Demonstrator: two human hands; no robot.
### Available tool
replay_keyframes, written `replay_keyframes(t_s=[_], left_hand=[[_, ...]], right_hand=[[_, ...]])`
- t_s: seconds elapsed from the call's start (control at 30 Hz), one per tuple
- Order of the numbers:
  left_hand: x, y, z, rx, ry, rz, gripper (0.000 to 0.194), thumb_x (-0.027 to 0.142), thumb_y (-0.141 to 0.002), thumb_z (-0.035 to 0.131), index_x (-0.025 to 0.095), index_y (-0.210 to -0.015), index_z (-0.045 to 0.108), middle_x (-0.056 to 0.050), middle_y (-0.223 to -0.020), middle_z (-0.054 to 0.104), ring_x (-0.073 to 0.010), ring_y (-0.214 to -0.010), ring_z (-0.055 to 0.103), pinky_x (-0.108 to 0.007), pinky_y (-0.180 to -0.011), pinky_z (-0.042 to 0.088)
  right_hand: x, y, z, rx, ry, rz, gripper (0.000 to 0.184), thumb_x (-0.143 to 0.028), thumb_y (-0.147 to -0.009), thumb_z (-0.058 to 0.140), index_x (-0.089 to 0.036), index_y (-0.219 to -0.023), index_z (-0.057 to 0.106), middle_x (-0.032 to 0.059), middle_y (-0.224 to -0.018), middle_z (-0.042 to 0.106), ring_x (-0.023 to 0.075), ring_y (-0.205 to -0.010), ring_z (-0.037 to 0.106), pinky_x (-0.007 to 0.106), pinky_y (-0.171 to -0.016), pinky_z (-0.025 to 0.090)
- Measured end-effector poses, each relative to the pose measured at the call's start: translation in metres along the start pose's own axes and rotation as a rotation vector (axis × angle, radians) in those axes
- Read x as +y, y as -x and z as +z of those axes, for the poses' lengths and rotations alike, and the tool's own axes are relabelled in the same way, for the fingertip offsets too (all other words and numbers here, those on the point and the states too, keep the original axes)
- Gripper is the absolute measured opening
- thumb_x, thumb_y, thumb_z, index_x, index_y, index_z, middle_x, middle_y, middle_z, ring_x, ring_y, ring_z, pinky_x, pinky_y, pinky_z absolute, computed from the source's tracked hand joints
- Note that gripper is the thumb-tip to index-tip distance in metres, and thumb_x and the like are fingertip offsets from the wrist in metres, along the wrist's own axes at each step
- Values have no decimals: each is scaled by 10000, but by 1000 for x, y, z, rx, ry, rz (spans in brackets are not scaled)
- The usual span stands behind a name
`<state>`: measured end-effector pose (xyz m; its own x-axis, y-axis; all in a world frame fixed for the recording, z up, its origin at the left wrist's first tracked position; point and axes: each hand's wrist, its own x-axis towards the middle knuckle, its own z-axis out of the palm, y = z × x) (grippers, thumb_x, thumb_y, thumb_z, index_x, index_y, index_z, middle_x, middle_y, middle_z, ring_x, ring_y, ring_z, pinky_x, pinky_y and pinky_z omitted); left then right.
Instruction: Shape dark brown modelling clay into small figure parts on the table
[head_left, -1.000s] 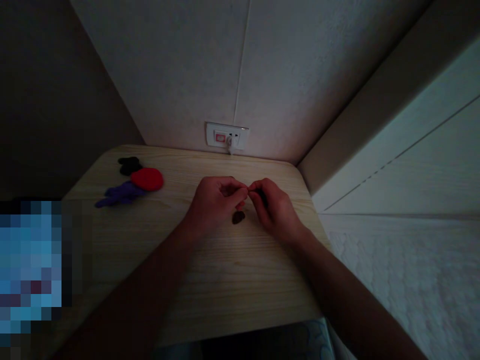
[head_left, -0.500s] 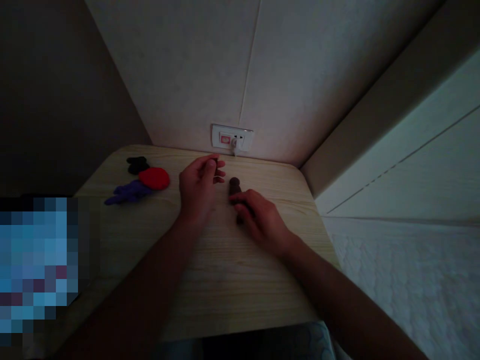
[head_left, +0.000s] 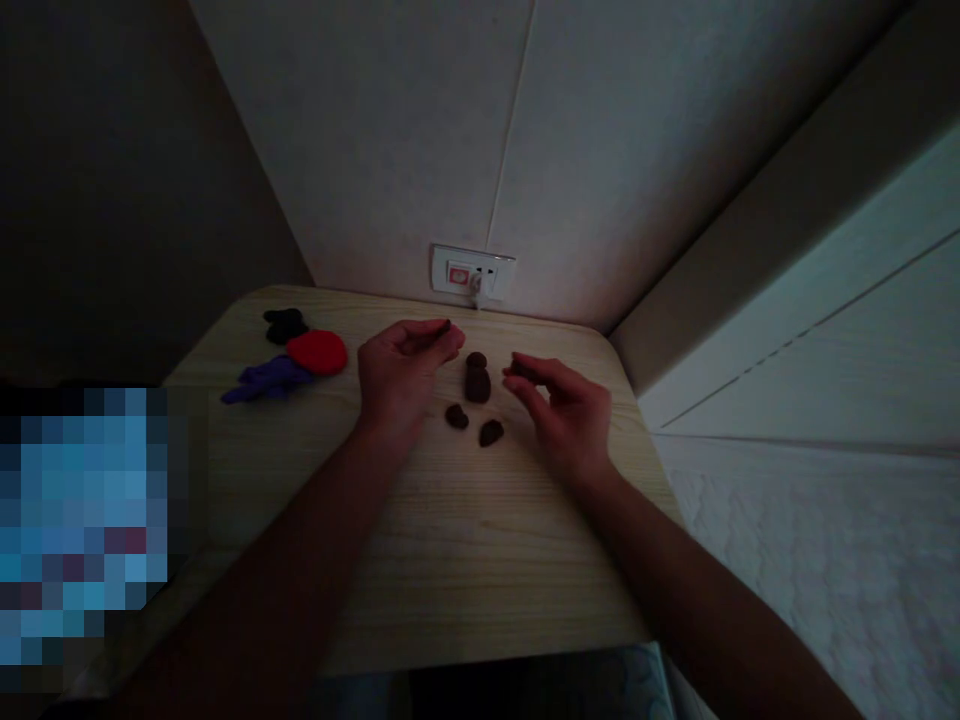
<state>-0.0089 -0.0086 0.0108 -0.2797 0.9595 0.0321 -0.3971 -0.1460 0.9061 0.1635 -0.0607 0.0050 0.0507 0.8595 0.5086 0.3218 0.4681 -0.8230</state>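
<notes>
A brown clay figure, a small round lump joined to a larger one, lies on the wooden tabletop between my hands. Nearer to me are two small brown clay pieces, apart from each other and from the figure. My left hand, left of the figure, pinches a small dark bit of clay between thumb and fingertips. On the other side, my right hand is closed in a pinch on a brown clay piece, partly hidden by the fingers.
At the tabletop's left lie a flat red clay piece, a purple clay lump and a black clay lump. A wall socket with a plug sits just behind the table. A pixelated bluish area covers the lower left.
My right hand has moved right, away from the figure, with a brown clay piece in its fingers. The two small loose pieces now show. My left fingers have closed into a pinch.
</notes>
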Motion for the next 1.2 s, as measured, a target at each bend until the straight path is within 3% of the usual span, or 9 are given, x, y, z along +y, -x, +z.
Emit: replay_keyframes(t_s=[0.1, 0.33, 0.43, 0.53, 0.8, 0.87, 0.97, 1.07, 1.2], left_hand=[[5, 1, 1, -3, -2, -37, 282, 173, -615, 916, 144, -807, 712, -13, -743, 757, -118, -661, 707, -268, -705, 608], [4, 2, 1, -123, -52, -43, 226, 341, -831, 815, 148, -831, 697, -27, -718, 722, -133, -618, 703, -259, -630, 581], [-1, 2, 0, -152, -86, -55, 290, 442, -911, 734, 154, -895, 701, -57, -769, 744, -147, -643, 719, -267, -644, 585], [-2, 2, -1, -177, -95, -22, 316, 477, -943, 686, 163, -918, 698, -59, -785, 747, -139, -629, 709, -256, -622, 571], [7, 6, 2, -197, -101, 13, 268, 387, -811, 824, 154, -865, 703, -32, -738, 744, -119, -574, 678, -242, -578, 554], [7, 7, 4, -186, -98, 3, 281, 355, -757, 869, 151, -841, 694, -35, -750, 755, -125, -592, 696, -256, -615, 578], [6, 8, 4, -180, -64, -12, 328, 316, -686, 922, 154, -806, 663, -30, -755, 757, -142, -632, 727, -277, -667, 606], [6, 9, 3, -212, -25, -48, 326, 363, -729, 900, 148, -828, 675, -63, -823, 782, -160, -677, 751, -285, -674, 614], [4, 8, 2, -259, -11, -101, 322, 425, -832, 820, 137, -920, 708, -96, -875, 792, -168, -690, 758, -286, -673, 615]], right_hand=[[11, -7, -7, 67, -101, 205, 302, -478, -945, 712, -212, -1087, 691, 57, -902, 774, 173, -732, 699, 346, -701, 591], [23, -11, -5, -19, -191, 314, 353, -593, -1016, 514, -245, -1009, 576, -68, -636, 451, 106, -499, 416, 245, -445, 346], [28, -10, -5, -81, -202, 343, 385, -614, -1000, 535, -249, -1099, 611, -73, -639, 383, 110, -500, 360, 245, -434, 301], [31, -9, -7, -108, -191, 323, 397, -627, -984, 569, -242, -1055, 636, -73, -621, 378, 110, -501, 358, 249, -443, 308], [26, -10, -7, -81, -201, 422, 441, -626, -858, 749, -231, -775, 571, -87, -513, 442, 84, -420, 347, 242, -394, 265], [25, -11, -7, -97, -189, 420, 437, -624, -862, 745, -224, -786, 585, -71, -538, 501, 86, -424, 388, 241, -392, 287], [27, -12, -7, -110, -213, 391, 424, -634, -912, 671, -212, -958, 660, -29, -695, 611, 97, -491, 482, 243, -428, 383], [31, -13, -6, -75, -271, 384, 429, -640, -921, 646, -225, -1026, 667, -46, -708, 527, 102, -532, 463, 241, -451, 406], [34, -13, -6, -31, -361, 430, 429, -651, -901, 671, -237, -823, 593, -90, -575, 342, 99, -482, 341, 229, -429, 319]])
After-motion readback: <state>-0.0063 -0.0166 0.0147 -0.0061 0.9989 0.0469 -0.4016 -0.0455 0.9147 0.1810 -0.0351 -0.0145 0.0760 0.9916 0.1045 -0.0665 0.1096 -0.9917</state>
